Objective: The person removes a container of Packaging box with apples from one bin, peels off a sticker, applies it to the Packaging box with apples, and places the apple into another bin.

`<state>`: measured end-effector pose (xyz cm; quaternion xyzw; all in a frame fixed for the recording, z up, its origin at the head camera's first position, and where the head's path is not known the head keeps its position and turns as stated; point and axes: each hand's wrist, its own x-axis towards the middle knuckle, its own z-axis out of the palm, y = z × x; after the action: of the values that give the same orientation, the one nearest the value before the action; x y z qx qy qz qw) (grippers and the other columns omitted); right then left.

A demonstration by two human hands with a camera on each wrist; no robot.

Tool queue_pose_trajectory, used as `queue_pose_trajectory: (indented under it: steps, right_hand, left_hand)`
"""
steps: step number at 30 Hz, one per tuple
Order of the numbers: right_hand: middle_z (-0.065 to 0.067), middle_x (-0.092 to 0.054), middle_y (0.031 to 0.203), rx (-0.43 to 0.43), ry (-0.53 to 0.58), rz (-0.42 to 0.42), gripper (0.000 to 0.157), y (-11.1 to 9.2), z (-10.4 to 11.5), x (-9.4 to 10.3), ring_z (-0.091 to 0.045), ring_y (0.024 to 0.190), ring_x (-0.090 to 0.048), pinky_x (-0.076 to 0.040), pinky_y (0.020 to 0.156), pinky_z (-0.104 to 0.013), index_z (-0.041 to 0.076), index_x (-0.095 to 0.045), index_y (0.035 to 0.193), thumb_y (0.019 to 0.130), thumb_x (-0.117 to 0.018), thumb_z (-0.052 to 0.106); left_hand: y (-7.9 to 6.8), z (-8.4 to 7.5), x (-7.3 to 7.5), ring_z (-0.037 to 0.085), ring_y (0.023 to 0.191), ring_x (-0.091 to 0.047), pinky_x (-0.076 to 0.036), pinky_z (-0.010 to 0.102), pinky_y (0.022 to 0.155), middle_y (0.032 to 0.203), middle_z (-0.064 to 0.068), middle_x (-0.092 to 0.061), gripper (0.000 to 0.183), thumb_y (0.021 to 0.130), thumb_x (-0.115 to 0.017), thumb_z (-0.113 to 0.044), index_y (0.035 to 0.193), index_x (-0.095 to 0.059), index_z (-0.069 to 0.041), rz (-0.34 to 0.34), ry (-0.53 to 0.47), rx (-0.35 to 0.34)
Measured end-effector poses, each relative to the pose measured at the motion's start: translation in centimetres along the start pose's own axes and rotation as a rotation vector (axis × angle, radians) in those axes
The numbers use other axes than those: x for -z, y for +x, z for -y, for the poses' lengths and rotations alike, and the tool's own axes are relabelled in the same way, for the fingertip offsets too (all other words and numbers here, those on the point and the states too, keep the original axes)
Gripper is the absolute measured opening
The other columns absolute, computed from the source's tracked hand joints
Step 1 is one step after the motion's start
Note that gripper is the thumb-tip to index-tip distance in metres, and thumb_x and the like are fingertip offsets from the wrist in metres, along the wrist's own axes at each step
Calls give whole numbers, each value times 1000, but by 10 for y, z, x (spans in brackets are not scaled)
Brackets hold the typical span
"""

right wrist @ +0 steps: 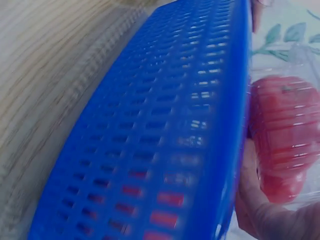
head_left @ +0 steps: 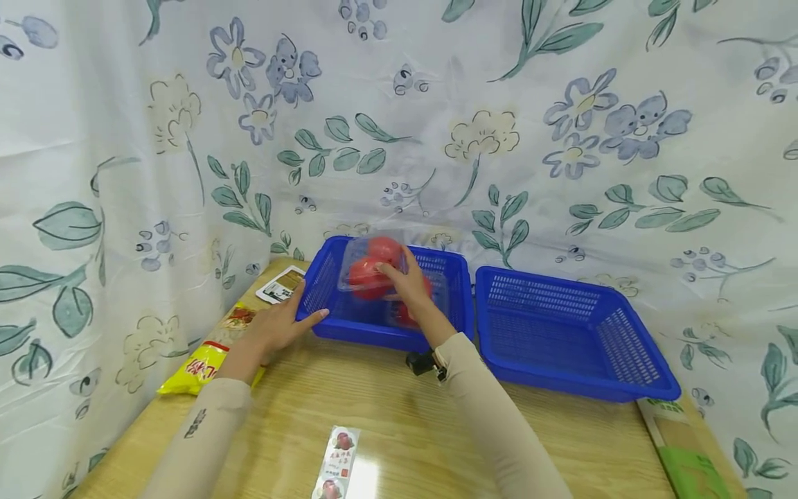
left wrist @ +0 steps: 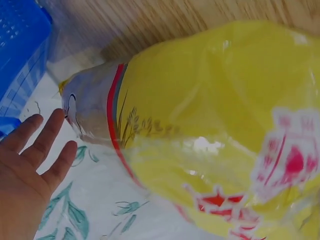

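Note:
In the head view my right hand (head_left: pixel 413 285) grips a clear plastic box of red tomatoes (head_left: pixel 369 276) above the left blue basket (head_left: pixel 374 335). The box is tilted, and the thumb lies over it. Inside that basket a second clear box (head_left: pixel 440 299) with red contents is partly hidden under my right hand. My left hand (head_left: pixel 277 327) rests at the basket's left end, thumb at the corner. Its fingers (left wrist: pixel 46 137) look spread and hold nothing in the left wrist view. Through the clear plastic, tomatoes (right wrist: pixel 286 125) show beside the basket wall (right wrist: pixel 150 110) in the right wrist view.
A second blue basket (head_left: pixel 542 329) stands to the right. A yellow bag (head_left: pixel 202 364) and a white-edged packet (head_left: pixel 282 284) lie at the left. A label strip (head_left: pixel 337 461) lies in front, a green-and-brown package (head_left: pixel 682 443) at far right. A floral curtain (head_left: pixel 424 138) hangs behind.

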<state>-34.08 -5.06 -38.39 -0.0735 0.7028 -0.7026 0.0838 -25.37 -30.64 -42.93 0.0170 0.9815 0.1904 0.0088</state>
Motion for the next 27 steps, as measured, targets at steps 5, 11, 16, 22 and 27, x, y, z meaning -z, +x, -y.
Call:
queue_pose_trajectory:
  steps: [5,11,16,22,27]
  right_hand:
    - [-17,-24,161,-34,79,57,84,-14,2,23,-44,133,-48,-52,88,-60,23,-19,160,91,-67,26]
    - [-11,-36,156,-28,28,130,76,-28,8,52,-31,129,-52,-50,98,-49,31,-24,158,93,-64,33]
    - [-15,-45,148,-32,108,251,71,-39,14,75,-26,117,-58,-52,92,-42,32,-26,157,95,-59,30]
    - [-22,-36,153,5,133,450,67,-54,15,102,-26,115,-60,-55,88,-44,27,-21,159,98,-49,25]
    - [-24,-32,155,1,137,537,65,-62,12,117,-27,112,-63,-56,86,-45,25,-21,159,98,-45,23]
  left_hand:
    - [-1,0,-2,59,137,-29,-26,73,107,157,34,-19,101,92,-28,-79,160,-1,-10,8,-41,35]
    - [-2,-7,9,59,140,-20,-15,75,108,158,34,-16,90,97,-35,-69,159,-15,-7,-120,-57,-38]
    - [-3,-21,22,57,141,-20,-13,75,107,159,30,-17,83,98,-40,-64,160,-17,-13,-178,-89,-111]
    - [-7,-45,33,51,143,-23,-21,75,107,160,23,-21,83,96,-48,-63,161,-13,-26,-163,-175,-169]
    - [-10,-67,36,51,144,-24,-21,76,105,161,19,-23,82,95,-57,-57,160,-16,-30,-138,-228,-255]
